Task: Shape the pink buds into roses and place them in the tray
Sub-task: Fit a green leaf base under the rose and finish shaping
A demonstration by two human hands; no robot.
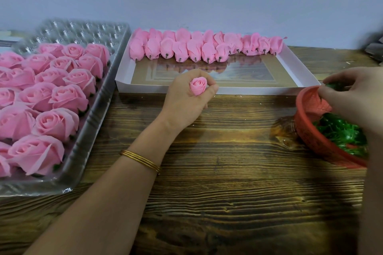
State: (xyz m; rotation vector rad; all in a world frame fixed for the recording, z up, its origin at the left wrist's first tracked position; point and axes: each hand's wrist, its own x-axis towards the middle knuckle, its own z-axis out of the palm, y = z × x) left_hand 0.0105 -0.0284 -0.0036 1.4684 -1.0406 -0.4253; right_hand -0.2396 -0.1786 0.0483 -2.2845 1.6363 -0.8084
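My left hand [184,101] grips a closed pink bud [198,85] upright, in front of the white box [259,90]. Several more pink buds [194,46] lie in rows along the far side of that box, stems pointing toward me. At the left stands a clear plastic tray [91,122] filled with several finished pink roses [53,97]; its back cells are bare. My right hand [352,93] reaches into the red basket [310,130] and pinches a green leafy piece [333,86] at its rim.
The red basket holds several green calyx pieces [342,133] at the right edge of the wooden table [217,182]. A plain wall stands behind the box and tray. A dark blurred object [375,47] sits at the far right.
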